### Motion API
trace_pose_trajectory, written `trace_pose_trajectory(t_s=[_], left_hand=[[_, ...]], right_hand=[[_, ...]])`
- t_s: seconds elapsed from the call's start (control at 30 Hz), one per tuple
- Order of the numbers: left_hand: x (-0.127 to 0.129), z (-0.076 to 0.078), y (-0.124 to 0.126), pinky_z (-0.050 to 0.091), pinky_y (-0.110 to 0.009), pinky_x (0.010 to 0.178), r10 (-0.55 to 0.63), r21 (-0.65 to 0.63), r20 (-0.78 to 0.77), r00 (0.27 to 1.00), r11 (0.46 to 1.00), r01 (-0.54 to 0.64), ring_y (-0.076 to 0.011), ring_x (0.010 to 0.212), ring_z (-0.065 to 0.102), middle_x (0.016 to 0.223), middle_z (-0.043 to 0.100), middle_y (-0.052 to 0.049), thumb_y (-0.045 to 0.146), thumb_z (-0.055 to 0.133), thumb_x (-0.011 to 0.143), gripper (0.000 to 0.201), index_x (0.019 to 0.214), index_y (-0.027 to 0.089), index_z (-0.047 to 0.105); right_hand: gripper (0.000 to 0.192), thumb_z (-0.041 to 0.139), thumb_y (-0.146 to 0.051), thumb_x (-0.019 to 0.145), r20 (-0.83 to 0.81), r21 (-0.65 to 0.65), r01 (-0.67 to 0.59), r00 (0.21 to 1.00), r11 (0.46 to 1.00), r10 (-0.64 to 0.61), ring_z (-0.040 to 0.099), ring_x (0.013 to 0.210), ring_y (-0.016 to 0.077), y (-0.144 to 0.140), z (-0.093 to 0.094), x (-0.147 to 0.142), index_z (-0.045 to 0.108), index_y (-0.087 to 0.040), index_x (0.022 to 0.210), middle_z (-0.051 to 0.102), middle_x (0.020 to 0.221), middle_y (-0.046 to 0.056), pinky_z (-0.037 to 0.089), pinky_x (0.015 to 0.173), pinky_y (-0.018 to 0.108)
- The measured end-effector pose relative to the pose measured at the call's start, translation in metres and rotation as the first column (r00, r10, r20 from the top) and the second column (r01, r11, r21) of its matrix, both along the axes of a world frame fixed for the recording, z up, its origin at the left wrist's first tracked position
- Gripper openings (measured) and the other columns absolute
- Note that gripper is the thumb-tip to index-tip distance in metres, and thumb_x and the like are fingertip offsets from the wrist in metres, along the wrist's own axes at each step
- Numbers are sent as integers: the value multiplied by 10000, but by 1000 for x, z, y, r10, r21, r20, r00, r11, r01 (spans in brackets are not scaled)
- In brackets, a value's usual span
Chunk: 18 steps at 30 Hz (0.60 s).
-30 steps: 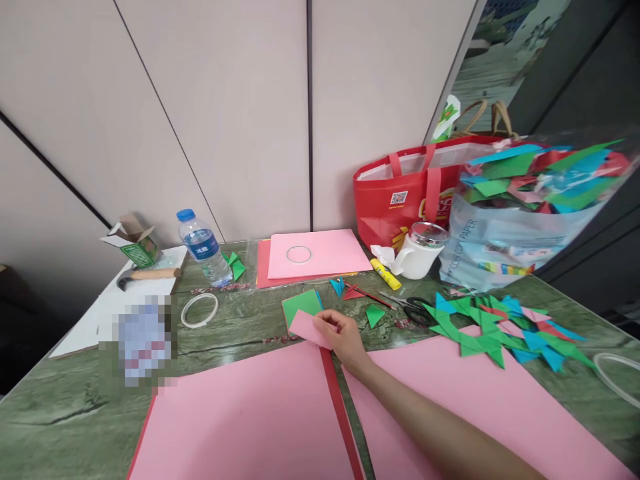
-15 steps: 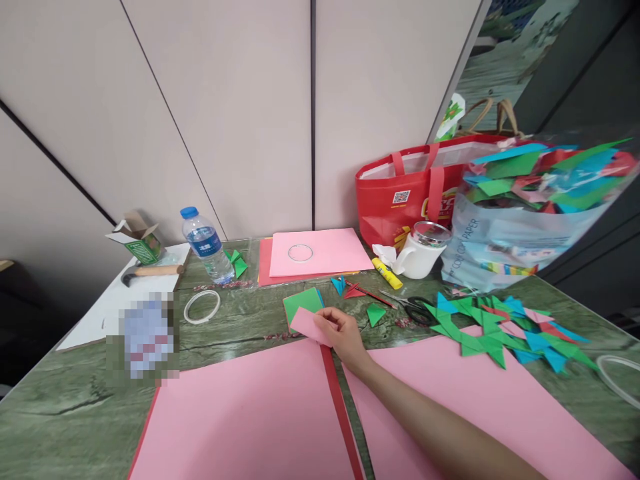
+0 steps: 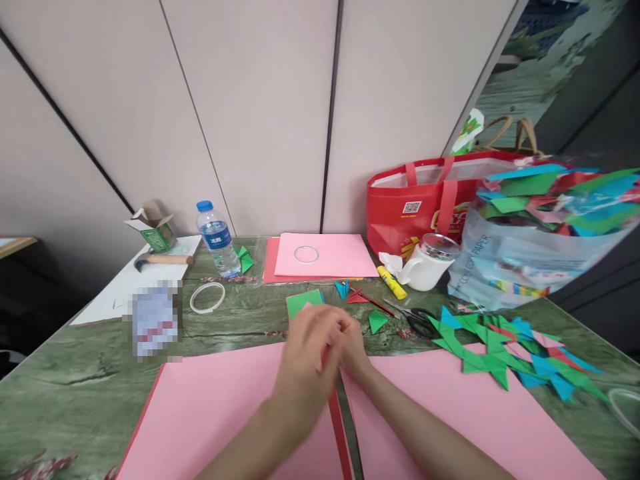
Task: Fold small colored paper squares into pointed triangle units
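My left hand and my right hand meet at the middle of the green table, over the gap between two large pink sheets. A red strip runs along that gap. The left hand is blurred and covers the small pink paper square; only its tip shows above the fingers, over a green square. My right hand's fingers are closed at that paper. Whether the left hand grips it is hidden.
A pile of folded paper triangles lies on the right, beside scissors, a glue stick, a white mug, a red bag and a plastic bag of paper. A water bottle, a tape ring and a hammer sit left.
My left hand has come into view from below and joined the right hand at the small pink square. The camera has shifted, so everything sits further right.
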State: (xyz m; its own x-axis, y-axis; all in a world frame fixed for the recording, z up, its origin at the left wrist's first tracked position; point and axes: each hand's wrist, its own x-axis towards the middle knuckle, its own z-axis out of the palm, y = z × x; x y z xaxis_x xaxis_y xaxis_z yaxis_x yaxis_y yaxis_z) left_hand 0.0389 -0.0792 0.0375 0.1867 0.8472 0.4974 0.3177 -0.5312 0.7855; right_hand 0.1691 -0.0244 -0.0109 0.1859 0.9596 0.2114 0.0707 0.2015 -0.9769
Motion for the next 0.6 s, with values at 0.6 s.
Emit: trace_pose_trajectory(t_s=[0.6], left_hand=[[-17, -19, 54, 524, -310, 615, 112, -660, 439, 892, 714, 235, -209, 685, 631, 686, 693, -30, 351, 661, 614, 273, 764, 124, 689]], right_hand=[[149, 562, -307, 726, 158, 13, -77, 985, 997, 74, 587, 718, 183, -6, 5, -7, 646, -186, 750, 660, 750, 34, 435, 680, 285]])
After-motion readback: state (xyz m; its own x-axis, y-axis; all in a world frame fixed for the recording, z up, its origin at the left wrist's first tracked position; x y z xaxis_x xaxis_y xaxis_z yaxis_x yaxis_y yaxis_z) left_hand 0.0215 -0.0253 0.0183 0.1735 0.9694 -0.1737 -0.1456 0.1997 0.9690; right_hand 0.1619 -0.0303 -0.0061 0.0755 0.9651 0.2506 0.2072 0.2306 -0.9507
